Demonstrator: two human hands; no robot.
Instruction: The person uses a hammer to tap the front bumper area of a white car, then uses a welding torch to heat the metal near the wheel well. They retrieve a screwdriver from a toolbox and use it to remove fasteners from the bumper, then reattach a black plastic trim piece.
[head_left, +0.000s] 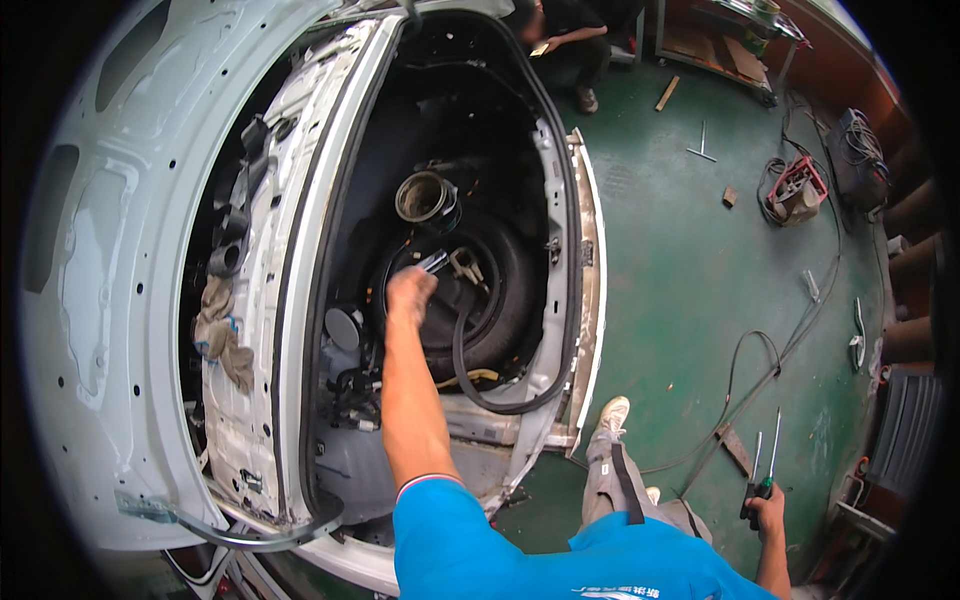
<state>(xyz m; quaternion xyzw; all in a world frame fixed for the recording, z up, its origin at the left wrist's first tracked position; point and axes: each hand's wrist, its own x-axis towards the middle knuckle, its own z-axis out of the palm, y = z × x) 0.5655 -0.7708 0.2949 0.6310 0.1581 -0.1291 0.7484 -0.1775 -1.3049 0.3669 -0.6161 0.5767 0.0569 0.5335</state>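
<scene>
My left hand (411, 291) reaches into the open trunk of a car, over the spare wheel (517, 277). A short shiny metal tool (433, 262) shows at its fingers; blur hides whether they are closed on it. Right of that tool lies a beige metal clamp-like tool (469, 268). An open round can (421, 199) stands behind the hand. A loose black rubber seal (461, 360) loops across the wheel. At the lower right, my right hand (766, 510) is closed on the handles of two screwdrivers (763, 487), their shafts pointing up and away from me.
The raised trunk lid (112, 300) is at the left; work gloves (223, 341) lie on the white body panel. A person (585, 37) crouches beyond the trunk. On the green floor are a T-handle wrench (703, 146), cables (795, 345), a wood block (729, 196) and a red tool carrier (799, 191).
</scene>
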